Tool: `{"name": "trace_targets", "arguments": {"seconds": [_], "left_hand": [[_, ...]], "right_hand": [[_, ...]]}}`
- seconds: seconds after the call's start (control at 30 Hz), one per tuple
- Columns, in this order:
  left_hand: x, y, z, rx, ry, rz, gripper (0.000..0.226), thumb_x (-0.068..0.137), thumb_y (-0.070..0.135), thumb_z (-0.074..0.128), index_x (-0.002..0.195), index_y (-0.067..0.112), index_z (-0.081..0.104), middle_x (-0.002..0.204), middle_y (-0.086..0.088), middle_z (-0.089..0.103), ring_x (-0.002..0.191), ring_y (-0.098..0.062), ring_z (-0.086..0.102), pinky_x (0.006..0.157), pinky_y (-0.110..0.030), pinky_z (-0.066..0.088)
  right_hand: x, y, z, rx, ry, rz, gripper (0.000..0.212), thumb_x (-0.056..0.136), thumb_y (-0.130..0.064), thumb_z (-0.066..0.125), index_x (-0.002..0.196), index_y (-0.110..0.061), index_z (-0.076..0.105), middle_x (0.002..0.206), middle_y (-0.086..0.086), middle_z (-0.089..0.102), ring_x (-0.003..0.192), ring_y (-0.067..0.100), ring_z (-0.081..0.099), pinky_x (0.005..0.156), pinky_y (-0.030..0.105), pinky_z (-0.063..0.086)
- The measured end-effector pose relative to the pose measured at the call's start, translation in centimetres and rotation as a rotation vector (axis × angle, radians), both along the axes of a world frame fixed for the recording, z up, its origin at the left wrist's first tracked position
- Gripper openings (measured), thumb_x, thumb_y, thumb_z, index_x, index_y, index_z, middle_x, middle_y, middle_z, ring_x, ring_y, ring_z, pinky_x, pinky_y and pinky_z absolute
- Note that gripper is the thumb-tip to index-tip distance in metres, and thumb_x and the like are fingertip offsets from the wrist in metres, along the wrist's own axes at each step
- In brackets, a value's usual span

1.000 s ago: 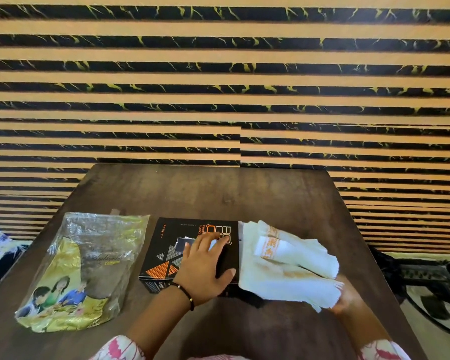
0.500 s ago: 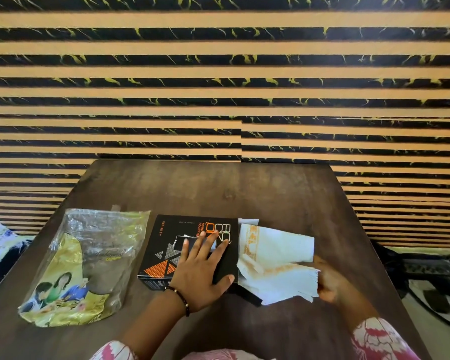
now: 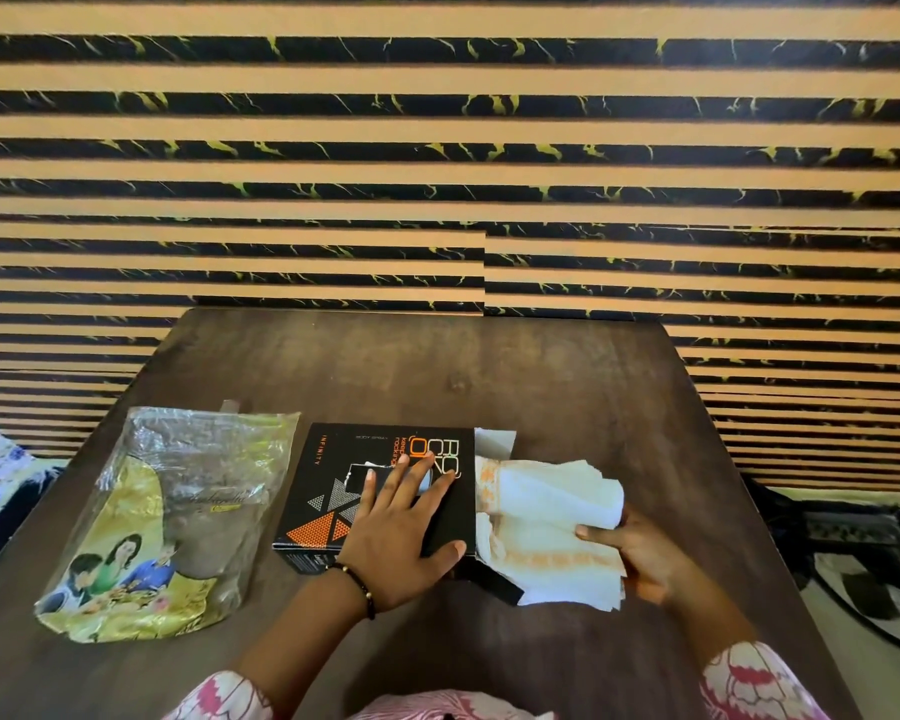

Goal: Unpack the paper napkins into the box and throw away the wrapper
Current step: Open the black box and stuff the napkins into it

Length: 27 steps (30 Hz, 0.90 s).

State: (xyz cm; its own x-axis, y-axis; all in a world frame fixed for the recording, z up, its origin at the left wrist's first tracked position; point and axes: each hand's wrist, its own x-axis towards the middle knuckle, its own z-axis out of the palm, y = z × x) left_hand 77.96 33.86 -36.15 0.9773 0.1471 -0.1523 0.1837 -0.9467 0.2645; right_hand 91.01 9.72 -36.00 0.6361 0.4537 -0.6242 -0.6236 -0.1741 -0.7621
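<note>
Head view, napkins at the mouth of the box. Your left hand lies flat on top of the black box, fingers straight and spread, pressing it onto the wooden table. Your right hand grips the stack of paper napkins from its right side, thumb across the top and the other fingers hidden underneath. The stack's orange-trimmed left edge touches the open right end of the box, where a pale flap stands up; how far the napkins have entered cannot be told. The relation that matters: the opening lies directly left of your right-hand fingers, and the box's long axis runs left to right, in line with the stack. The right hand is the nearer one to the opening and would seem the one to push leftward, while the left braces the box against sliding. The emptied wrapper lies flat on the table to the left of the box, apart from it, not yet thrown away.
</note>
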Motion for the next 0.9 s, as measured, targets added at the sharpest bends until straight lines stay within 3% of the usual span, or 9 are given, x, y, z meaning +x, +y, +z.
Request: {"name": "trace_targets", "arguments": {"seconds": [0.1, 0.17, 0.33, 0.43, 0.53, 0.6, 0.67, 0.73, 0.9], "left_hand": [[0.1, 0.0, 0.1, -0.002, 0.012, 0.001, 0.089, 0.066, 0.073, 0.011, 0.145, 0.036, 0.000, 0.157, 0.007, -0.011, 0.142, -0.016, -0.019, 0.111, -0.044, -0.015], [0.1, -0.1, 0.2, -0.010, 0.013, 0.006, 0.091, 0.064, 0.073, 0.012, 0.146, 0.035, 0.000, 0.157, 0.007, -0.010, 0.143, -0.018, -0.017, 0.111, -0.044, -0.016], [-0.2, -0.2, 0.3, -0.007, -0.010, 0.009, 0.091, 0.064, 0.072, 0.012, 0.146, 0.033, 0.003, 0.157, 0.007, -0.007, 0.144, -0.019, -0.015, 0.110, -0.044, -0.017], [-0.3, -0.3, 0.4, -0.010, -0.006, 0.011, 0.091, 0.063, 0.072, 0.011, 0.146, 0.034, 0.003, 0.157, 0.008, -0.008, 0.144, -0.018, -0.015, 0.111, -0.044, -0.016], [-0.3, -0.3, 0.5, -0.014, 0.005, 0.008, 0.092, 0.062, 0.072, 0.011, 0.146, 0.035, 0.003, 0.157, 0.009, -0.009, 0.144, -0.018, -0.015, 0.113, -0.046, -0.014], [-0.3, -0.2, 0.5, -0.017, -0.001, 0.010, 0.091, 0.062, 0.071, 0.012, 0.145, 0.035, 0.004, 0.157, 0.009, -0.009, 0.144, -0.017, -0.015, 0.113, -0.045, -0.014], [-0.4, -0.3, 0.4, -0.017, -0.018, 0.010, 0.090, 0.063, 0.071, 0.014, 0.145, 0.035, 0.006, 0.157, 0.009, -0.007, 0.144, -0.017, -0.015, 0.112, -0.043, -0.016], [-0.4, -0.3, 0.3, -0.014, -0.027, 0.009, 0.089, 0.064, 0.070, 0.015, 0.146, 0.035, 0.006, 0.157, 0.009, -0.006, 0.144, -0.016, -0.015, 0.111, -0.042, -0.017], [-0.4, -0.3, 0.4, -0.007, -0.017, 0.007, 0.090, 0.064, 0.070, 0.013, 0.146, 0.035, 0.005, 0.157, 0.008, -0.007, 0.143, -0.017, -0.016, 0.111, -0.042, -0.017]], "right_hand": [[-0.3, 0.1, 0.0, 0.027, 0.045, 0.012, 0.017, 0.093, 0.001, 0.044, 0.097, -0.001, 0.060, 0.102, 0.018, 0.064, 0.065, 0.014, 0.070, 0.051, 0.019, 0.054], [-0.4, 0.2, -0.1, 0.036, 0.060, 0.001, 0.028, 0.097, -0.003, 0.035, 0.080, -0.006, 0.058, 0.091, 0.010, 0.061, 0.062, 0.015, 0.065, 0.045, 0.014, 0.051], [0.2, 0.4, 0.0, 0.053, 0.024, 0.086, 0.022, 0.081, -0.023, 0.066, 0.080, -0.002, 0.069, 0.080, 0.010, 0.073, 0.055, 0.012, 0.069, 0.046, 0.018, 0.052], [0.7, 0.4, -0.6, 0.032, 0.004, 0.099, 0.023, 0.096, -0.015, 0.044, 0.103, -0.008, 0.064, 0.094, 0.009, 0.073, 0.070, 0.017, 0.071, 0.055, 0.025, 0.057], [1.2, 0.5, -0.8, 0.030, 0.001, 0.121, 0.024, 0.093, -0.005, 0.048, 0.114, -0.007, 0.060, 0.085, 0.008, 0.076, 0.073, 0.020, 0.072, 0.061, 0.031, 0.060], [1.6, 0.4, -0.7, 0.048, 0.034, 0.151, 0.039, 0.079, -0.005, 0.067, 0.116, -0.011, 0.057, 0.089, 0.009, 0.074, 0.079, 0.023, 0.071, 0.064, 0.034, 0.059], [1.9, 0.0, -1.1, 0.058, 0.071, 0.186, 0.076, 0.047, -0.022, 0.091, 0.115, -0.020, 0.056, 0.099, 0.011, 0.071, 0.091, 0.027, 0.067, 0.069, 0.037, 0.058], [2.1, 0.1, -1.7, 0.042, 0.070, 0.176, 0.100, 0.029, -0.038, 0.094, 0.120, -0.024, 0.053, 0.109, 0.013, 0.068, 0.101, 0.030, 0.064, 0.073, 0.039, 0.057], [2.2, 1.8, -1.9, -0.129, 0.035, 0.044, 0.054, 0.074, -0.061, 0.060, 0.109, -0.019, 0.063, 0.107, 0.014, 0.071, 0.099, 0.030, 0.067, 0.077, 0.038, 0.053]]}}
